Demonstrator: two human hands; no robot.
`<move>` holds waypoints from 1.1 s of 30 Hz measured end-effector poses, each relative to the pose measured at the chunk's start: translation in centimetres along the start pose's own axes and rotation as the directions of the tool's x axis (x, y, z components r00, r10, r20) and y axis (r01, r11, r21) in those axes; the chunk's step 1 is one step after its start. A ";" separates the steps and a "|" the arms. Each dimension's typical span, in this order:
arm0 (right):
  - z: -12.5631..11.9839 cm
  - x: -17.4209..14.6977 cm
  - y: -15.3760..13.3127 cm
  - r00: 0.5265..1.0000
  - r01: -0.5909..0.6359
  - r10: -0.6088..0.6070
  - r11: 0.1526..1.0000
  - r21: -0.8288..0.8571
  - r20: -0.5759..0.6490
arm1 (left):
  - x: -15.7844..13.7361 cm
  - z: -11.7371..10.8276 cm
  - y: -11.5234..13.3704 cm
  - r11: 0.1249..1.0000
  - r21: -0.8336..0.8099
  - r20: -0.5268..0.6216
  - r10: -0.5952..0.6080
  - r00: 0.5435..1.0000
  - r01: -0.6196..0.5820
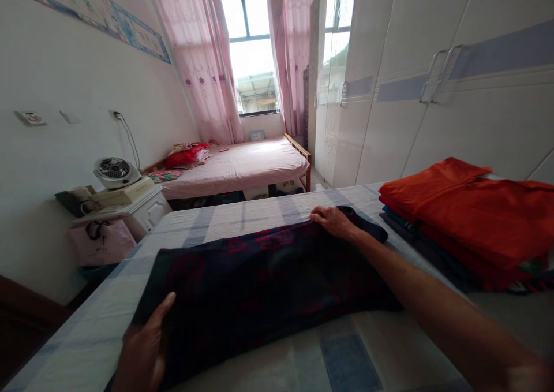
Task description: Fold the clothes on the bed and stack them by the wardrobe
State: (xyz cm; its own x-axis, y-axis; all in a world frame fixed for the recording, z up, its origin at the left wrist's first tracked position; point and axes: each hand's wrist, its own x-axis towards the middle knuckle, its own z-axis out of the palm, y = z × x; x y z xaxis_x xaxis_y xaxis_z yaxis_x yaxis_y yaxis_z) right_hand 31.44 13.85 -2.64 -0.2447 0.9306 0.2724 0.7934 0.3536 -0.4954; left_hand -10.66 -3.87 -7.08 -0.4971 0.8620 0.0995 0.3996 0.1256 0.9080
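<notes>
in the head view, i have my left hand (145, 346) low and close to me, its thumb raised and laid over the left end of a dark cloth (259, 294) with red patterning. the other fingers of that hand are mostly hidden, so i cannot tell whether they close on the fabric. my right hand (335, 220) is ahead of the left and off to its right, palm down, fingers curled on the far edge, which i read as grasping the dark cloth there. the right forearm (411, 294) comes in from the lower right and slants forward and inward, crossing over the cloth's right end. the dark cloth lies spread between my two hands, longer across than deep, on a bed with a checked sheet (277, 207). to the right of my right hand, near it but apart, sits a pile of folded clothes (467, 213), orange on top. well beyond my right hand is a second bed (246, 164) with a pink cover, and far beyond my left hand, a small fan (115, 171).
</notes>
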 end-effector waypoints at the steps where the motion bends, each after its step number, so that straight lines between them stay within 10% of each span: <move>1: 0.5 -0.1 0.0 1.000 -0.006 0.006 1.000 -0.010 -0.004 | 0.5 0.1 0.1 0.995 -0.074 0.003 -0.072 0.997 0.072; 7: 1.6 -1.7 1.8 1.000 0.019 -0.023 0.969 -0.246 -0.013 | 0.9 0.7 1.6 0.798 -0.414 0.103 -0.437 0.893 0.438; 11: 1.0 -0.3 2.8 0.998 -0.047 0.035 0.956 -0.290 -0.047 | 0.6 0.7 1.7 0.918 -0.294 0.056 -0.260 0.964 0.265; 15: 1.4 0.5 1.7 0.993 -0.076 0.041 0.943 -0.325 -0.112 | 0.5 0.6 1.3 0.970 0.242 -0.006 0.023 1.000 -0.021; 20: 3.9 -1.7 -1.2 0.968 0.220 -0.248 0.910 -0.351 -0.036 | 0.6 1.9 1.5 0.591 0.529 0.208 0.605 0.768 -0.609; 24: 5.2 -1.9 0.9 0.988 0.157 -0.145 0.918 -0.364 0.060 | 1.9 3.6 -0.4 0.504 0.591 0.443 0.449 0.776 -0.630; 33: -0.3 -0.2 8.0 1.000 -0.007 0.003 0.948 -0.319 -0.015 | 2.5 4.0 -2.6 0.465 0.643 0.481 0.373 0.793 -0.609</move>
State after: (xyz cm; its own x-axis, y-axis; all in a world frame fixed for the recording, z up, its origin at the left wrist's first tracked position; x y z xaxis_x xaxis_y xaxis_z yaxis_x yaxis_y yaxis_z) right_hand 38.04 16.52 -6.38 -0.2342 0.9299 0.2836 0.9315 0.2982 -0.2085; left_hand -9.83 -0.10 -10.78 0.1256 0.9670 0.2216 0.9836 -0.1505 0.0996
